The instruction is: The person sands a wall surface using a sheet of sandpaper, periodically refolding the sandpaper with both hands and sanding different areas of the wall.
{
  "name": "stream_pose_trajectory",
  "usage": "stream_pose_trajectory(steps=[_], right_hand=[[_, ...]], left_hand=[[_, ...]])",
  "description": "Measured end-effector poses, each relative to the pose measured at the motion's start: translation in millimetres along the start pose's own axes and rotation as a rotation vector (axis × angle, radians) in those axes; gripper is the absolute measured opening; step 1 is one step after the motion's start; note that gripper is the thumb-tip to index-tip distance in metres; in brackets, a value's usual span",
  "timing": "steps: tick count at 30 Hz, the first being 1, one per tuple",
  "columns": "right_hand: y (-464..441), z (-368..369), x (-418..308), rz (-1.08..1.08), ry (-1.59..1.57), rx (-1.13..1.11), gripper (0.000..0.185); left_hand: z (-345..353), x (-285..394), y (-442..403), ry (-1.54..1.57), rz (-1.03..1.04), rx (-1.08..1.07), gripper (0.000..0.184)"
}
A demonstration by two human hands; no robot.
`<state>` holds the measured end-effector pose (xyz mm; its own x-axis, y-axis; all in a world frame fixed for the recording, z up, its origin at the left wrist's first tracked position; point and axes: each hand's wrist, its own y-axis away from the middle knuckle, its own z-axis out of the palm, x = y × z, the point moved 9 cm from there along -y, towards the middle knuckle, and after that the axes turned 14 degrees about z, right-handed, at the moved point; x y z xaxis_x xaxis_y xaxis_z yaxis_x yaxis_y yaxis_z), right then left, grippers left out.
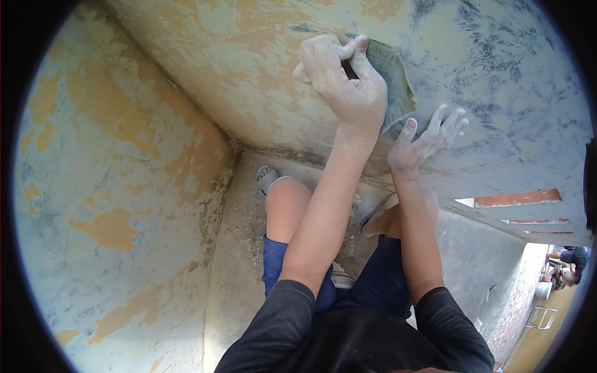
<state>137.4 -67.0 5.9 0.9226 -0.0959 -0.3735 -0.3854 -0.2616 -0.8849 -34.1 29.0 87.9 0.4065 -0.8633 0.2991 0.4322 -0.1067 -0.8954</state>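
Note:
Coated in pale dust, my left hand [348, 81] is closed, with its thumb and curled fingers drawn together at the wall. Beside and behind it shows a grey-green sheet of sandpaper [393, 78] with printed letters and a worn edge; my left hand grips it, though the hand hides the held part. My right hand [429, 142], also dusty, is open with its fingers apart near the sheet's lower corner. It holds nothing. The wall [485, 81] around both hands is patchy, with whitish filler, yellowish areas and dark streaks.
A second patchy wall [112, 205] meets this one at a corner on the left. My sandalled feet stand on a dusty concrete floor [239, 230]. Reddish bars [517, 198] cross an opening at right. Farther off are another person [572, 261] and a metal-framed object [542, 317].

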Motion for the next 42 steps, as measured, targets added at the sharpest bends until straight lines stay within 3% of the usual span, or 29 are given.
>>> stream_pose_trajectory(steps=[3,14,25,32,38,42], right_hand=[[-1.4,-1.8,2.5,0.012,0.008,0.004,0.062],[0.6,-2.4,2.4,-0.029,0.034,0.015,0.060],[1.1,1.5,2.3,-0.041,0.049,0.039,0.060],[4.9,-0.3,4.3,-0.027,0.045,0.030,0.060],[3.4,-1.5,1.9,-0.017,0.031,0.017,0.061],[4.3,-1.4,5.5,-0.024,0.045,-0.001,0.061]], left_hand=[[3.7,-3.8,-28.1,0.039,0.101,0.051,0.025],[1.7,-15.6,-17.4,0.007,-0.014,0.051,0.027],[3.3,-5.4,-31.1,-0.061,0.112,-0.007,0.027],[-0.7,-0.9,3.5,-0.009,0.058,-0.041,0.027],[3.2,-13.0,-35.2,0.019,0.069,0.054,0.026],[0.8,-2.7,-10.8,-0.037,0.104,-0.013,0.027]])
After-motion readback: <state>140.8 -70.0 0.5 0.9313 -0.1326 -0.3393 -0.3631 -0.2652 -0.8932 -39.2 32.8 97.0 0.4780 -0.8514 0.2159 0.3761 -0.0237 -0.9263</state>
